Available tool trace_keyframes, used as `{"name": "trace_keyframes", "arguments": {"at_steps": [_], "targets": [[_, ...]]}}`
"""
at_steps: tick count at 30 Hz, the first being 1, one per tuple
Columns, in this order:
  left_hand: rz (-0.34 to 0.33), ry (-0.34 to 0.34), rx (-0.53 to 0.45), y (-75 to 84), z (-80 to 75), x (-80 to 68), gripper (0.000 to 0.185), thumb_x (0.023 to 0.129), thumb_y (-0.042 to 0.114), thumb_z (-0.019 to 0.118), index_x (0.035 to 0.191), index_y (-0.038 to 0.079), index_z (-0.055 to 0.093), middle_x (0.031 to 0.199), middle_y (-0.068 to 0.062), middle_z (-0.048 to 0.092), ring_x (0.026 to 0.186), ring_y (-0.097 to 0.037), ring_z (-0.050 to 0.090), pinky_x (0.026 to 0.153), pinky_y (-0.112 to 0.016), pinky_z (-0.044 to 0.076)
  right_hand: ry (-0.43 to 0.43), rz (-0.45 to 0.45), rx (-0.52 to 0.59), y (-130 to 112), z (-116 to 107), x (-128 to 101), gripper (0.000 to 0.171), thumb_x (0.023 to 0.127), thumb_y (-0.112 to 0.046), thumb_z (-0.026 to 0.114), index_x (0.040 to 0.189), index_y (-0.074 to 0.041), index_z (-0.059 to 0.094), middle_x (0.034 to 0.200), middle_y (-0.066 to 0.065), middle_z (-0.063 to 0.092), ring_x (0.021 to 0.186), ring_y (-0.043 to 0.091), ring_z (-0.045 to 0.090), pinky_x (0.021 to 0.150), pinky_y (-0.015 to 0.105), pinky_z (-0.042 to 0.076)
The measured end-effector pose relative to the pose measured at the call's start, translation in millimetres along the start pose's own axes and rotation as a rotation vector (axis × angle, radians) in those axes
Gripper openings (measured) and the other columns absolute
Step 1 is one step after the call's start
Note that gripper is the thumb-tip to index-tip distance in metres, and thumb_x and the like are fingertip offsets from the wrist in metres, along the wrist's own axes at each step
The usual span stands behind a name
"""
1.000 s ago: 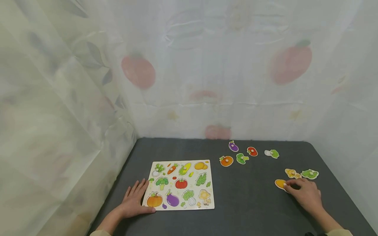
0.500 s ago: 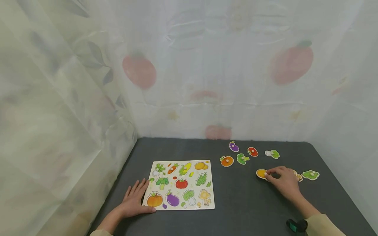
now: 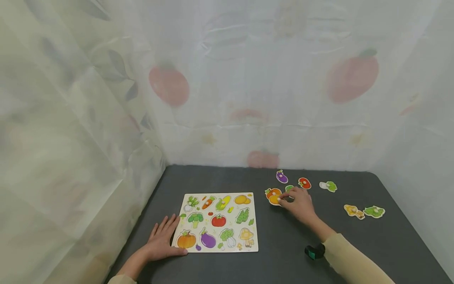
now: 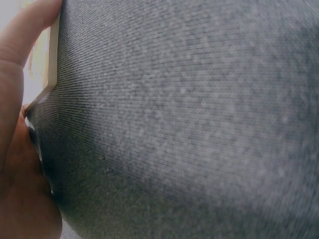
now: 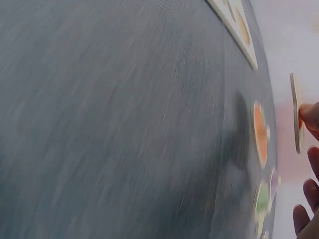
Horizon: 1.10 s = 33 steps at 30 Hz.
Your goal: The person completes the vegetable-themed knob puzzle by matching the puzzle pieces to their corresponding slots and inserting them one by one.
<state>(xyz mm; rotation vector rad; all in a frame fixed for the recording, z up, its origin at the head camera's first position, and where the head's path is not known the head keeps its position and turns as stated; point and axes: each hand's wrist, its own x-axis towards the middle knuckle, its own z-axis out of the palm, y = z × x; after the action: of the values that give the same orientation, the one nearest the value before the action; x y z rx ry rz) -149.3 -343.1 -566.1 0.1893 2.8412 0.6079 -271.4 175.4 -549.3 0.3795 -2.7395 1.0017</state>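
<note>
The right hand [image 3: 299,203] has carried the yellow piece [image 3: 274,200] leftward over the dark table [image 3: 294,244], pinching it; printed sheeting [image 3: 248,79] walls the table. The left hand [image 3: 161,240] lies flat, steadying the puzzle board [image 3: 218,221].

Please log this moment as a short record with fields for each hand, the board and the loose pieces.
left hand: left hand rests flat at the corner of the puzzle board
right hand: right hand pinches the orange-yellow piece, lifted off the grey table in the right wrist view
nearby: pumpkin piece right beside it
far right: mushroom piece, green piece
</note>
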Motion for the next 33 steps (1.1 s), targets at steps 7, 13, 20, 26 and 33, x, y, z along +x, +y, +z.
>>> {"name": "trace_keyframes", "arguments": {"at_steps": [7,13,20,26,33], "targets": [[-0.009,-0.008,-0.004,2.0,-1.2,-0.7,0.129,0.071,0.073,0.079,0.164,0.006,0.021,0.168,-0.022,0.017,0.153,-0.048,0.005,0.115,-0.071,0.0,-0.032,-0.04,0.008,-28,32,17,0.014,0.085,-0.033,0.084,0.093,-0.022,0.082,0.1,0.0,0.065,0.101,0.028,0.051,0.088,0.052,0.041],[0.006,0.006,-0.002,1.2,-0.8,-0.6,0.129,0.071,0.073,0.079,0.164,0.005,0.021,0.167,-0.022,0.018,0.152,-0.049,0.007,0.115,-0.072,0.002,-0.07,-0.05,-0.005,-45,53,28,0.011,0.085,-0.035,0.083,0.09,-0.025,0.082,0.102,-0.001,0.064,0.101,0.025,0.05,0.087,0.05,0.04],[0.01,0.009,-0.002,0.4,0.4,0.1,0.129,0.07,0.074,0.079,0.164,0.006,0.021,0.168,-0.021,0.017,0.153,-0.049,0.007,0.115,-0.072,0.001,-0.088,-0.061,-0.014,-55,71,38,0.011,0.086,-0.039,0.082,0.089,-0.028,0.082,0.101,-0.004,0.064,0.102,0.024,0.05,0.09,0.05,0.041],[0.006,0.01,-0.003,-0.6,0.9,1.0,0.13,0.07,0.075,0.079,0.164,0.007,0.021,0.168,-0.021,0.017,0.153,-0.048,0.007,0.115,-0.072,0.001,-0.103,-0.074,-0.023,-61,83,43,0.012,0.088,-0.039,0.08,0.091,-0.027,0.082,0.101,-0.003,0.064,0.099,0.024,0.05,0.086,0.046,0.044],[0.005,0.013,0.0,-2.3,2.7,1.5,0.131,0.069,0.076,0.078,0.164,0.007,0.021,0.168,-0.02,0.017,0.153,-0.048,0.007,0.115,-0.071,0.001,-0.108,-0.055,-0.024,-70,94,44,0.012,0.087,-0.038,0.08,0.091,-0.026,0.082,0.102,-0.001,0.065,0.101,0.027,0.05,0.091,0.052,0.041]]}}
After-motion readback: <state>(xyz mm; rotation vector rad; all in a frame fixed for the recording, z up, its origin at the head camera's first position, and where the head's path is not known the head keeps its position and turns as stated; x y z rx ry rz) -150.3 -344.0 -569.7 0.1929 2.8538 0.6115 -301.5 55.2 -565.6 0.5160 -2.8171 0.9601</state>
